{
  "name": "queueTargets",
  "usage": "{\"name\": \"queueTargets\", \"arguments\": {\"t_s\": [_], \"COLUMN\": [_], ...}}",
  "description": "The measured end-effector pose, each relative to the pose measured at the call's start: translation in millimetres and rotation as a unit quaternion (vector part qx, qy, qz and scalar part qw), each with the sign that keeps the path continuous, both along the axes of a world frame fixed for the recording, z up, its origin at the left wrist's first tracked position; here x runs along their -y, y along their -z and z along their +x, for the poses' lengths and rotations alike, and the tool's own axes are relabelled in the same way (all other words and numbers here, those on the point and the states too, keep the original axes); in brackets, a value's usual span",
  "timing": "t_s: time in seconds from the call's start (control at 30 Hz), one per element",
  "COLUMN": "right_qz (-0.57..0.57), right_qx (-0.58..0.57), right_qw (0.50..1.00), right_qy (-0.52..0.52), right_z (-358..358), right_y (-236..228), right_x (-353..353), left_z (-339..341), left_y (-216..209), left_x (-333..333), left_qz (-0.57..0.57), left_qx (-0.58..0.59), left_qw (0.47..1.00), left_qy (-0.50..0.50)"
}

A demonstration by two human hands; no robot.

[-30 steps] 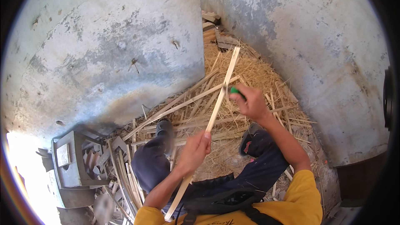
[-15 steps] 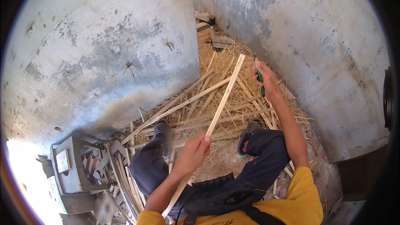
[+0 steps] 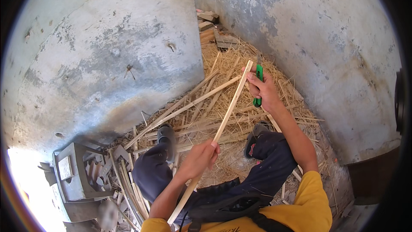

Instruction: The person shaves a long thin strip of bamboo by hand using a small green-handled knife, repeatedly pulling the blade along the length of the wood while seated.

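My left hand (image 3: 199, 160) is closed around the middle of a long, pale wooden strip (image 3: 231, 105). The strip slants from my lap up and away to the right. In my right hand (image 3: 267, 91) is a green utility knife (image 3: 258, 85), with its blade end pointing away from me. The knife lies close along the right side of the strip's far end. Some fingers of my right hand are at the strip there, and I cannot tell whether they press on it.
Straw-like shavings (image 3: 240, 150) cover the floor between my shoes, with several loose wooden strips (image 3: 184, 111) across them. A grey wooden frame (image 3: 79, 193) stands at lower left. Bare walls (image 3: 141, 30) meet ahead, with broken bricks (image 3: 208, 17) in the corner.
My right hand has moved left with the knife, up to the strip's far end. The knife has turned to show its broad side. My left hand has stayed nearly in place.
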State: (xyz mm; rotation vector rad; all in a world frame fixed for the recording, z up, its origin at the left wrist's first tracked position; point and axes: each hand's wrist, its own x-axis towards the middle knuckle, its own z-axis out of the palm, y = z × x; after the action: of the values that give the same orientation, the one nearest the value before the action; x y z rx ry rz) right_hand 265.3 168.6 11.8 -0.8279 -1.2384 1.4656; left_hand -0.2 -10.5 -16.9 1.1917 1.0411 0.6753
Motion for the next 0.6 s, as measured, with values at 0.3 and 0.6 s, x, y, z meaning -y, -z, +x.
{"name": "queueTargets", "arguments": {"t_s": [0.3, 0.6], "right_qz": [-0.001, 0.024], "right_qx": [-0.006, 0.014], "right_qw": [1.000, 0.999], "right_qy": [0.012, 0.037], "right_z": [0.5, 1.4], "right_y": [-2.1, -5.7], "right_x": [3.1, 5.2], "left_z": [-3.5, -43.2], "left_y": [-6.2, 3.0], "left_x": [-6.0, -3.6], "left_qz": [-0.097, 0.009], "left_qx": [0.097, -0.028], "left_qw": [0.990, 0.969], "left_qy": [0.014, 0.245]}}
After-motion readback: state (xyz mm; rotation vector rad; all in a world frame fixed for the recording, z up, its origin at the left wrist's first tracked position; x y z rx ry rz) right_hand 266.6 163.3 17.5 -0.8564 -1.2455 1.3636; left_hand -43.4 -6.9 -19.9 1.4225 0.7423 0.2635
